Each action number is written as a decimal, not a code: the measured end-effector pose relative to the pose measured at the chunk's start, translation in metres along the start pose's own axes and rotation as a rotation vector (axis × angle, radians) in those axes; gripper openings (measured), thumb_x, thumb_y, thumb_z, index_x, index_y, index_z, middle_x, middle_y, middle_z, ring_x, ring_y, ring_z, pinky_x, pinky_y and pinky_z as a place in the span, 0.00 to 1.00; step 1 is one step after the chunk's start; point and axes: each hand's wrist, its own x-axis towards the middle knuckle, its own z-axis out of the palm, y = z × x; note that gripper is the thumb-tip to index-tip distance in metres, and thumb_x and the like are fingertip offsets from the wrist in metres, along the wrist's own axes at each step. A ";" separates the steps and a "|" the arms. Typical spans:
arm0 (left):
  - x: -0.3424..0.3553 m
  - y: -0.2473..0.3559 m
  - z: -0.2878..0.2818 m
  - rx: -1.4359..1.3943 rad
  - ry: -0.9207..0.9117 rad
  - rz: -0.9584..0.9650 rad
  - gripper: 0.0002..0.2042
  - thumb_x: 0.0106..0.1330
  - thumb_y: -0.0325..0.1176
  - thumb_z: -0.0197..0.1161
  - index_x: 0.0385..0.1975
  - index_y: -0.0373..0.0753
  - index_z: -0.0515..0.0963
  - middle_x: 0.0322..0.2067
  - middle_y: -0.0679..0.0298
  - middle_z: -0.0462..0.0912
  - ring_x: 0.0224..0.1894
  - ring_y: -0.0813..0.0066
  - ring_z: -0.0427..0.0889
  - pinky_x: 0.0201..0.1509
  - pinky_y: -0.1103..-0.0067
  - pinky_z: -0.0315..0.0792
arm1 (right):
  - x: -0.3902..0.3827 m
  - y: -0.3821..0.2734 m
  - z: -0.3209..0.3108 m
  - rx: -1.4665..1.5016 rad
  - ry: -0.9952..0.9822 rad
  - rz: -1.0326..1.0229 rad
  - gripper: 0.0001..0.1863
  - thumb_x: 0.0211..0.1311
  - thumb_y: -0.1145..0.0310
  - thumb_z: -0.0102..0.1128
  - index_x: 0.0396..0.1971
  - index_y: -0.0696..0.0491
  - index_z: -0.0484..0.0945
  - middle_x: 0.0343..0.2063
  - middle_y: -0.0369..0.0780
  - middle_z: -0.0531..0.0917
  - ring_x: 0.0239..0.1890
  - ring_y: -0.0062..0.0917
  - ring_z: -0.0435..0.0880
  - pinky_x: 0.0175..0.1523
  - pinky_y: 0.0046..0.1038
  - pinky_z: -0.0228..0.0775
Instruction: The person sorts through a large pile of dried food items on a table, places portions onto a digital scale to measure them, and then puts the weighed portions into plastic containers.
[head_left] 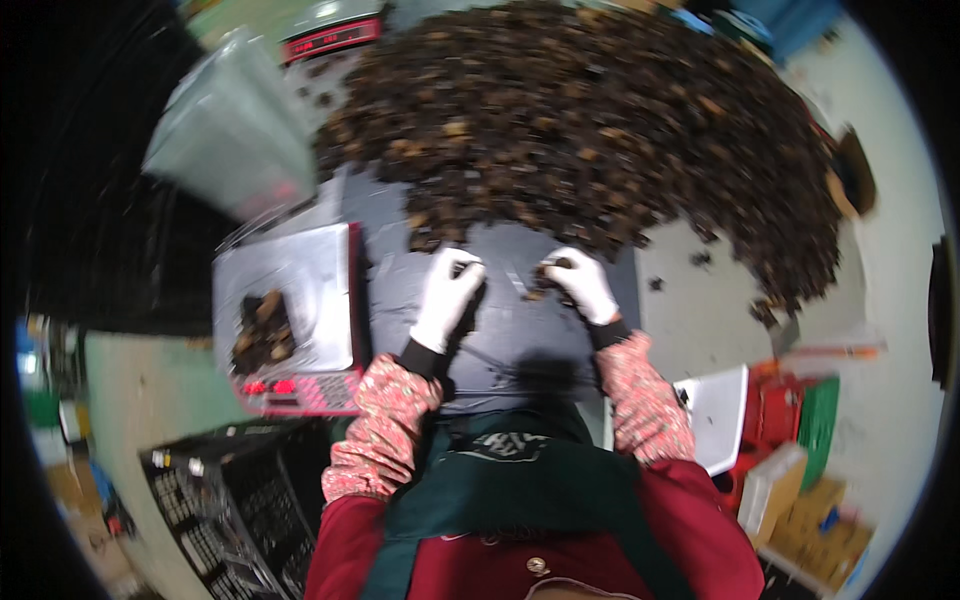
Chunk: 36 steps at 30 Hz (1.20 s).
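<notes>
A big heap of small dark brown pieces, perhaps dried mushrooms (590, 120), spreads over the far part of the table. At its near edge, both my hands wear white gloves and work above a dark grey sheet (500, 340). My left hand (445, 300) is curled, its finger and thumb drawn together; what lies between them, if anything, is too small and blurred to name. My right hand (585, 285) pinches a dark brown piece (543, 277), with a lighter bit just beneath it. A narrow gap of sheet separates the hands.
To the left a red-cased scale (300, 390) carries a small pile of brown pieces (264, 330) on its metal pan. Behind it stand clear plastic bags (235, 130) and a second scale (330, 38). Black crates (230, 500) sit lower left; a white tray (715, 415) and red containers (770, 410) lower right.
</notes>
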 end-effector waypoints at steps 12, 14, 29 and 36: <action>-0.154 0.054 -0.265 0.250 0.970 0.442 0.07 0.68 0.27 0.59 0.44 0.36 0.75 0.37 0.69 0.77 0.37 0.83 0.73 0.42 0.85 0.69 | 0.003 -0.203 0.200 0.570 -0.664 0.035 0.10 0.62 0.71 0.61 0.41 0.58 0.77 0.37 0.40 0.83 0.37 0.21 0.84 0.39 0.24 0.78; -0.136 0.062 -0.276 0.262 0.948 0.501 0.08 0.67 0.27 0.60 0.43 0.35 0.76 0.37 0.67 0.78 0.39 0.80 0.75 0.46 0.82 0.70 | 0.008 -0.229 0.247 0.513 -0.635 0.064 0.14 0.62 0.69 0.60 0.44 0.61 0.77 0.38 0.42 0.84 0.38 0.23 0.85 0.38 0.24 0.79; -0.146 0.009 -0.308 0.466 0.740 0.490 0.21 0.70 0.28 0.49 0.62 0.31 0.67 0.61 0.48 0.69 0.66 0.56 0.66 0.70 0.70 0.59 | -0.002 -0.231 0.324 -0.165 -0.492 -0.767 0.39 0.56 0.57 0.67 0.66 0.54 0.65 0.65 0.50 0.66 0.68 0.45 0.62 0.72 0.41 0.51; -0.147 0.014 -0.269 1.265 0.614 0.239 0.37 0.63 0.45 0.64 0.68 0.32 0.60 0.65 0.49 0.66 0.68 0.54 0.63 0.74 0.59 0.49 | 0.011 -0.213 0.322 0.019 -0.599 -0.663 0.19 0.64 0.70 0.55 0.55 0.51 0.78 0.58 0.44 0.78 0.64 0.40 0.71 0.71 0.38 0.56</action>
